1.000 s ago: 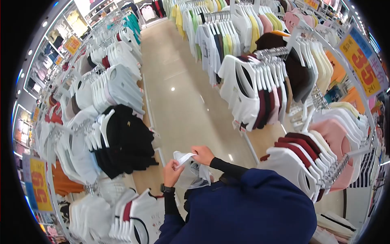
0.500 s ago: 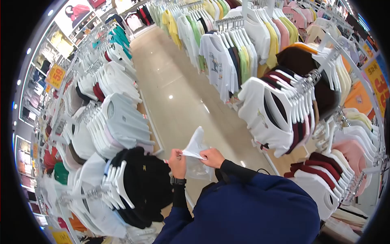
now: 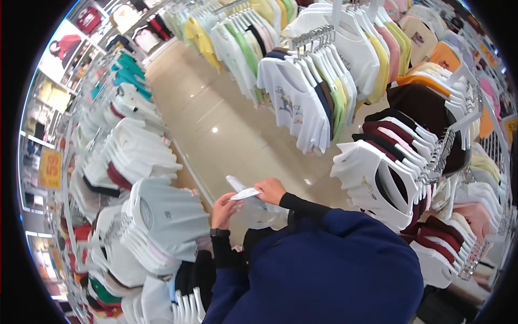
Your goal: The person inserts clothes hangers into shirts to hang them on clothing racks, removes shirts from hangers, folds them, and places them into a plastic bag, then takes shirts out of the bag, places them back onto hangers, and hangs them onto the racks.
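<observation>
Both my hands grip a thin white piece (image 3: 245, 193), pulled into a narrow folded strip between them. It looks like the top of a plastic bag, because crinkled, see-through film (image 3: 256, 216) hangs beneath it. A pale pointed flap sticks out on the far side. My left hand (image 3: 222, 211), with a dark watch on its wrist, pinches the left end. My right hand (image 3: 271, 191) pinches the right end, fingers closed. Both hands are in front of my dark blue top, above the aisle floor.
Racks of hung shirts line both sides of the tiled aisle (image 3: 189, 119). Grey-blue shirts (image 3: 172, 216) hang close on the left, white sleeveless tops (image 3: 372, 183) on the right. Ahead stands a rack of printed white T-shirts (image 3: 294, 102). A yellow price sign (image 3: 50, 169) is at far left.
The white piece stood up as a peak between my hands and is now flattened into a strip. The view has shifted, and the black clothes at left are now mostly behind my arm.
</observation>
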The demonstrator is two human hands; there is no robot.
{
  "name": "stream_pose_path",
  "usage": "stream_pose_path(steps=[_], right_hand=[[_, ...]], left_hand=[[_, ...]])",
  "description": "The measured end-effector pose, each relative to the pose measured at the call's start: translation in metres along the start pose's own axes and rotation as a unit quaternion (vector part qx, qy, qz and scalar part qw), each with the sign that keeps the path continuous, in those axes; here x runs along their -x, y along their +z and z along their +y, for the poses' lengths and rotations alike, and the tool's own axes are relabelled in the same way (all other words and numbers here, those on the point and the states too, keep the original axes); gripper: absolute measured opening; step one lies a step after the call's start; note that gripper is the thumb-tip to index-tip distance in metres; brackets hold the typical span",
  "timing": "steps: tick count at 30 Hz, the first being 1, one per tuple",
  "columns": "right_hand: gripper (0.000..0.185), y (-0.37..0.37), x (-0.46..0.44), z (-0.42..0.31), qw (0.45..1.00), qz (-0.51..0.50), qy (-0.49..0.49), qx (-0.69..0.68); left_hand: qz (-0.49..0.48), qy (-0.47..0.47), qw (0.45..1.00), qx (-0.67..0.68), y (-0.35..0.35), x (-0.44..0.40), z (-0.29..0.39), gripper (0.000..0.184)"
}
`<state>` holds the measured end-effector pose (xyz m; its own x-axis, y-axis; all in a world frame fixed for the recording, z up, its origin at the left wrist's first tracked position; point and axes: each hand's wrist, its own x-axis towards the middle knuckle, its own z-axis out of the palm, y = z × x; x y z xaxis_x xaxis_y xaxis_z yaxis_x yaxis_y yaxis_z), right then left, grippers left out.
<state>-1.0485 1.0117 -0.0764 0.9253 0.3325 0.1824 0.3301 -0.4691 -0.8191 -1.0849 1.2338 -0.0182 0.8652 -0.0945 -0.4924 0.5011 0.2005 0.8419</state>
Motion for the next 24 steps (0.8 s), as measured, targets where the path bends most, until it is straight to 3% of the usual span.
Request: stream_pose_path(steps=[5, 9, 13, 18, 24], right_hand=[[0.019, 0.017, -0.083, 0.028, 0.993, 0.028, 0.070, -0.093], [0.025, 0.035, -0.164, 0.043, 0.992, 0.030, 0.083, -0.095], [0.024, 0.047, -0.243, 0.051, 0.995, -0.068, 0.059, -0.047], [0.026, 0.073, -0.326, 0.064, 0.988, -0.149, 0.015, -0.049], [0.015, 0.076, -0.413, 0.053, 0.996, -0.052, 0.029, -0.063]], left_hand=[[-0.053, 0.013, 0.981, -0.185, -0.049, -0.069, 0.043, 0.023], [-0.127, -0.044, 0.988, -0.074, -0.081, -0.128, 0.074, 0.024], [-0.085, 0.007, 0.996, -0.037, -0.135, -0.216, 0.083, 0.014], [-0.064, -0.020, 0.998, -0.001, -0.163, -0.288, 0.128, 0.007], [-0.052, 0.023, 0.997, -0.047, -0.210, -0.382, 0.170, 0.012]])
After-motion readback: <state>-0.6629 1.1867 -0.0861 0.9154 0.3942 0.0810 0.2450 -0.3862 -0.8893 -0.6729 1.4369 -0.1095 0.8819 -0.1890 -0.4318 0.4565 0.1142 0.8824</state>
